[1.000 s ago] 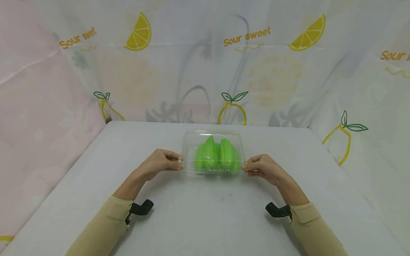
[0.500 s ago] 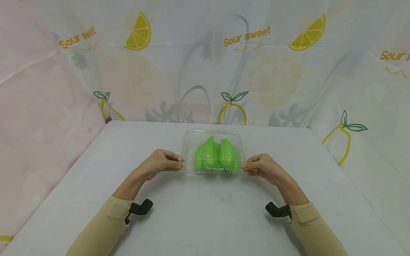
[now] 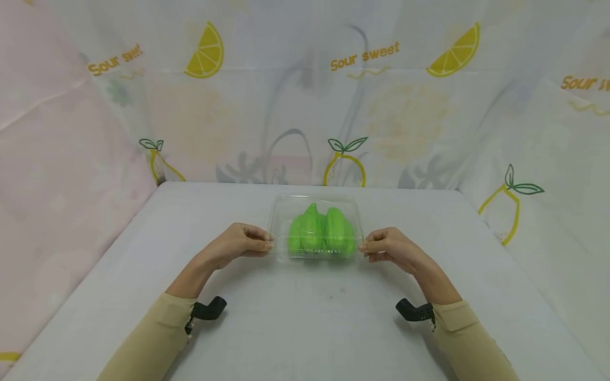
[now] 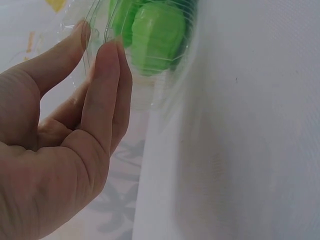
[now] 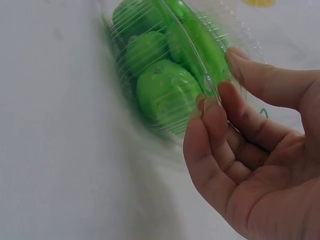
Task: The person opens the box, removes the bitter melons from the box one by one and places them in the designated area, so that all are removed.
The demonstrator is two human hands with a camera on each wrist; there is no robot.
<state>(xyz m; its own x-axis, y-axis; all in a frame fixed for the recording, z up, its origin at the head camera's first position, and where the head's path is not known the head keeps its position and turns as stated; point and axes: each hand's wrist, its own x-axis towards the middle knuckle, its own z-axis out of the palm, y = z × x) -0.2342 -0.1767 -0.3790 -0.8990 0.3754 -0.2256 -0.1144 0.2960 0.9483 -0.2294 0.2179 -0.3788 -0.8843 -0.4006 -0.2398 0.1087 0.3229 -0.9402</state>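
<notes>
A clear plastic clamshell box (image 3: 281,217) sits toward the far side of the table, its lid down over its base. Inside lie several bright green, ridged, fruit-like pieces (image 3: 312,233), with rounded ends in the right wrist view. At the box's front left corner, my left hand (image 3: 245,241) pinches the rim, thumb (image 4: 62,57) on the lid side and fingers (image 4: 102,85) below. My right hand (image 3: 388,247) pinches the front right corner likewise, its thumb (image 5: 270,80) above the rim and the fingertips curled beneath.
A white cloth covers the table (image 3: 305,328). Behind it hangs a printed curtain (image 3: 267,106) with lemon drawings, and more fabric stands along both sides. Black wrist mounts (image 3: 209,308) stick out from both beige sleeves (image 3: 147,338).
Both hands keep their hold on the box's corners and the box stays in place. Only the head view has shifted very slightly.
</notes>
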